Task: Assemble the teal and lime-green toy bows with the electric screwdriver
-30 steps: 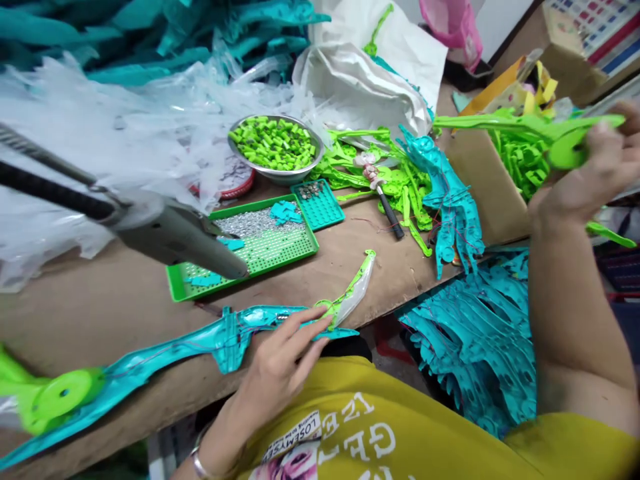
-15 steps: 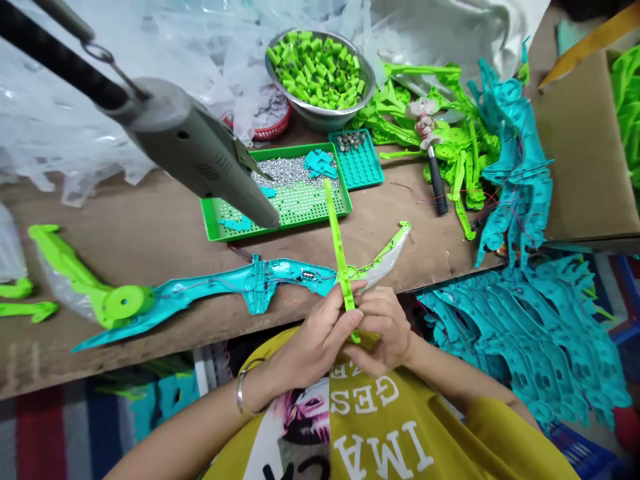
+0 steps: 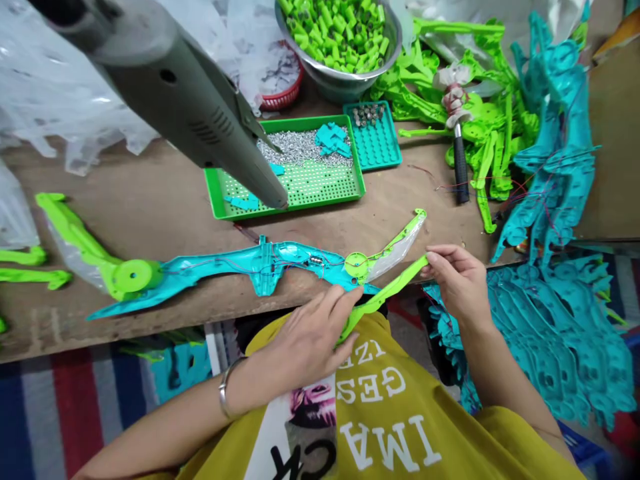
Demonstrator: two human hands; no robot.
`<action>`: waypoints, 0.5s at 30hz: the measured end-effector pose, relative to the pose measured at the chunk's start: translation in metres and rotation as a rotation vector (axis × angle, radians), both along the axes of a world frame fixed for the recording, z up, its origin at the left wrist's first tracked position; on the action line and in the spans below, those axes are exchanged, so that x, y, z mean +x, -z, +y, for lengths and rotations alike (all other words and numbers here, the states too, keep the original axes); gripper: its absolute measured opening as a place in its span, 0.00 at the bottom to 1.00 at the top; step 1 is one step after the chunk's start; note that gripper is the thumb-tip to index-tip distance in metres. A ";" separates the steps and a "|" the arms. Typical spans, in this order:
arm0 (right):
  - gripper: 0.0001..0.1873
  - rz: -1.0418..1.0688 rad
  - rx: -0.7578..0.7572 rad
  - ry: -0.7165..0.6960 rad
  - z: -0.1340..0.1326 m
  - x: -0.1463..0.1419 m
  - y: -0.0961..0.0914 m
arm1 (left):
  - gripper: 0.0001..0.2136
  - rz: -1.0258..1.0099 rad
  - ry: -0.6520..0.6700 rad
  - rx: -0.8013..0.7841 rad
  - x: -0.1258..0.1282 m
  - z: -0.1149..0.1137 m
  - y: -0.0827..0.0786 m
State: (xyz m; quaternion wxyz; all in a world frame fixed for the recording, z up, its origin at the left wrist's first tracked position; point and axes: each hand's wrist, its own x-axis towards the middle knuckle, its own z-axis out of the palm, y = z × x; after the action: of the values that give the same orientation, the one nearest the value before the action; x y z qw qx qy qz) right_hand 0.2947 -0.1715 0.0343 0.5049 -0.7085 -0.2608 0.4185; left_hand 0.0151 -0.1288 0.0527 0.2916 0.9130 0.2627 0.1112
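Observation:
A lime green curved plastic limb piece [image 3: 393, 287] is held between my two hands, just off the table's front edge. My left hand [image 3: 310, 337] has its fingers closed on the wide end. With thumb and fingers, my right hand [image 3: 457, 273] pinches the narrow tip. Behind them on the table lies a turquoise toy bow body [image 3: 215, 265], open side up, with thin wires and a small spring-like metal part inside. On its left end sits a green limb with a round hub [image 3: 134, 277]; on its right, another green limb [image 3: 356, 265] with a clear film piece.
An electric screwdriver [image 3: 200, 107] hangs over a green tray [image 3: 300, 210] of screws. Beyond are a small turquoise tray [image 3: 383, 150], a metal bowl [image 3: 345, 83] of green parts, a hammer [image 3: 460, 167] and piled green pieces. Turquoise bodies [image 3: 555, 333] are stacked at the lower right.
The green limb piece has swung from upright to slanting right. My right hand has moved out right to its tip, while my left hand stays on the near end. The view has shifted.

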 end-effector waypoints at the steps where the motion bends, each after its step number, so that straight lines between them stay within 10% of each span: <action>1: 0.14 0.013 0.002 0.016 0.001 0.005 0.003 | 0.22 -0.047 0.019 0.017 0.004 0.001 0.000; 15: 0.23 -0.058 -0.041 -0.012 0.072 0.059 0.034 | 0.14 -0.238 -0.151 0.202 0.069 0.027 0.037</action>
State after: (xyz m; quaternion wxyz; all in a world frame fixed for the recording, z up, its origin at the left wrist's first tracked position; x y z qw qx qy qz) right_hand 0.3532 -0.0991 0.0006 0.4798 -0.7291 -0.2710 0.4060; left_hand 0.0843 -0.1016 0.0152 0.2184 0.8958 0.2817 0.2657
